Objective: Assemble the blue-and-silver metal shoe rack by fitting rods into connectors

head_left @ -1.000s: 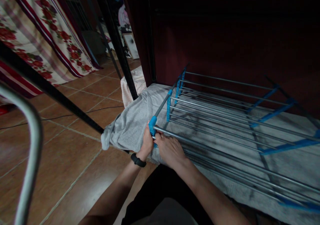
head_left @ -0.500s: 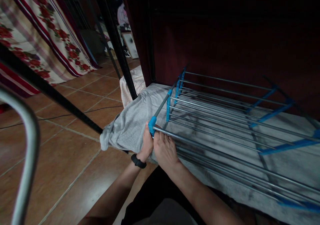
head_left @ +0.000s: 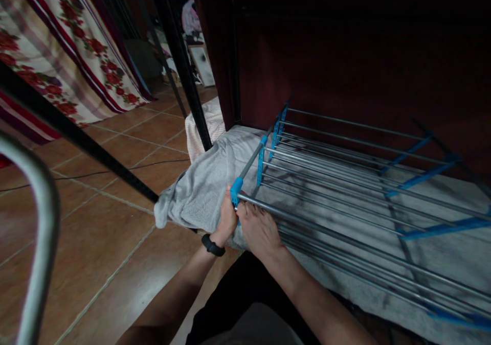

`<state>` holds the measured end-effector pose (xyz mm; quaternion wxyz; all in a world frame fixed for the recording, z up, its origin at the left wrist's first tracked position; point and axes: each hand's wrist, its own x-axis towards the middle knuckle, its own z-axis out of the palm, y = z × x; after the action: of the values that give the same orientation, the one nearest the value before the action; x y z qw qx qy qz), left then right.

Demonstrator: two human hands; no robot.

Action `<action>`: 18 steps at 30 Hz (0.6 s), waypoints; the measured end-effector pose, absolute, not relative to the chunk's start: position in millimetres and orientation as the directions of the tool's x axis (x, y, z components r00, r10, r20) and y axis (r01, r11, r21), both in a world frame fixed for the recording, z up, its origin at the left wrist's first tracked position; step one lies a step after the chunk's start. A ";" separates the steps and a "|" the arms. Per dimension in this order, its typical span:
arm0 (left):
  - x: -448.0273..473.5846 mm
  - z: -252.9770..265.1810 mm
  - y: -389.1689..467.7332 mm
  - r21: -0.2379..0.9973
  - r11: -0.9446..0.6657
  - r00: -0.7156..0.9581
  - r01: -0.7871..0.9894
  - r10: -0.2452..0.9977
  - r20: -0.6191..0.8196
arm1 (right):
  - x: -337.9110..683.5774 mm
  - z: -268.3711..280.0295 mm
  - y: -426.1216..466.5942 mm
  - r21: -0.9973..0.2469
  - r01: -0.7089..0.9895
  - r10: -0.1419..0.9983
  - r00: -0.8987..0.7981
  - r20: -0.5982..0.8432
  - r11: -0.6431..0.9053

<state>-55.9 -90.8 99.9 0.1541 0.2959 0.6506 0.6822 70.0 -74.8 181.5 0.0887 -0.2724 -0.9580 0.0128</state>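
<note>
A metal drying rack (head_left: 326, 176) with grey rods and blue plastic joints lies over a grey blanket (head_left: 203, 191). My left hand (head_left: 227, 218), with a black band on its wrist, is closed around the blue corner joint (head_left: 236, 187) at the rack's near left end. Right beside it, my right hand (head_left: 260, 230) grips under the front rod, close to that corner. Its fingertips are tucked beneath the rod and partly hidden. A sliver of blue plastic shows between the two hands.
Dark red wooden panelling (head_left: 345, 64) stands behind the rack. A black metal post (head_left: 187, 74) and a slanting black bar (head_left: 95, 151) are on the left. A curved pale tube (head_left: 48, 207) is near the left edge. A floral curtain (head_left: 69, 53) hangs over tiled floor (head_left: 115, 263).
The view has shifted slightly. My right hand has turned a little and moved slightly right along the front rod, while my left hand stays at the corner joint.
</note>
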 end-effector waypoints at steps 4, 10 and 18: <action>-53.1 108.1 -89.8 0.985 -0.100 -0.790 0.137 0.590 0.170 | 71.8 183.2 -73.6 -0.111 0.517 0.528 -0.837 0.144 0.849; -49.7 123.5 -87.3 0.991 -0.110 -0.787 0.081 0.603 0.131 | 71.9 182.8 -73.6 -0.136 0.520 0.536 -0.834 0.133 0.843; -48.0 134.5 -89.1 0.990 -0.140 -0.776 0.037 0.620 0.116 | 70.4 182.1 -68.1 -0.167 0.529 0.550 -0.827 0.120 0.832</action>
<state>-48.0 -89.1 134.5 0.2060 0.2638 0.6227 0.7072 70.4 -68.1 182.1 0.0816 -0.2828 -0.9536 0.0631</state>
